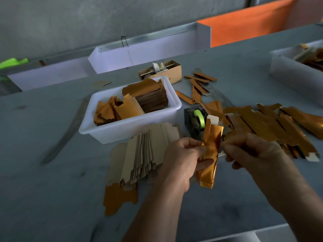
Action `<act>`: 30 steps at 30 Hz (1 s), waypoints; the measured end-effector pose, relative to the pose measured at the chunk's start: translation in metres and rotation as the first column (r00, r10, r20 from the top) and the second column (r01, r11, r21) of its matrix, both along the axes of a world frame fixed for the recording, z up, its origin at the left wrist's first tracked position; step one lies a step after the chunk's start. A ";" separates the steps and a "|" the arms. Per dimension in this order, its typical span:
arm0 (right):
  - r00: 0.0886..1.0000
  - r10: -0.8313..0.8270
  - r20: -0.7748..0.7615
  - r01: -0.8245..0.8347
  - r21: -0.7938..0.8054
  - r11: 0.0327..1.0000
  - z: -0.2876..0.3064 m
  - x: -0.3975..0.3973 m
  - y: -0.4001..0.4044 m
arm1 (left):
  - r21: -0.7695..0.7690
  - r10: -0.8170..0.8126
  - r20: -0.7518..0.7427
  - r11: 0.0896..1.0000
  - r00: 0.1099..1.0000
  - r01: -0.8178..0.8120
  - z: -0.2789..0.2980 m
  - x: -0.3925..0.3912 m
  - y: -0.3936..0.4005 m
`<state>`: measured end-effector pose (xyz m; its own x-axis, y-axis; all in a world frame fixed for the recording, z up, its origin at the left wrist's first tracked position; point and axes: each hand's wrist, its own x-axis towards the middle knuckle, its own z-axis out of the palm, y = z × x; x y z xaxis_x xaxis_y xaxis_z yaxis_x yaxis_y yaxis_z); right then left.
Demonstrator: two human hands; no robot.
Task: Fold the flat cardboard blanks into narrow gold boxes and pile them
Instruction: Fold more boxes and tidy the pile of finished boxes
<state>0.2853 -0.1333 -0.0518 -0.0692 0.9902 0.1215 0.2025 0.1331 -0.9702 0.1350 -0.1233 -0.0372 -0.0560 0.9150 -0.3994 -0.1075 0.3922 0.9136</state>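
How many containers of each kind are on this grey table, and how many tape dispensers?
White plastic tubs: 2, one holding gold blanks, one at the right edge
Brown cardboard box at the back: 1
Dark tape dispenser with green roll: 1
Total: 4

head view, looking down, close over table (52,172)
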 end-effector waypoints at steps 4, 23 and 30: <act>0.990 0.129 0.062 -0.131 0.032 0.991 0.008 -0.011 -0.001 | 0.012 -0.021 0.010 1.000 1.000 0.021 0.000 -0.005 -0.011; 0.942 0.061 0.330 -0.078 0.039 0.996 0.018 -0.017 0.000 | 0.062 -0.082 0.123 0.995 0.989 0.074 0.003 -0.010 -0.027; 0.902 0.020 0.431 -0.059 0.076 0.995 0.021 -0.026 -0.003 | 0.087 -0.008 0.092 0.996 0.996 0.000 -0.006 -0.010 -0.028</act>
<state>0.2588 -0.1360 -0.0309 -0.1722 0.9728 0.1546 0.5893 0.2276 -0.7752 0.1247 -0.1517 -0.0431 -0.0193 0.9467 -0.3216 -0.1912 0.3122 0.9306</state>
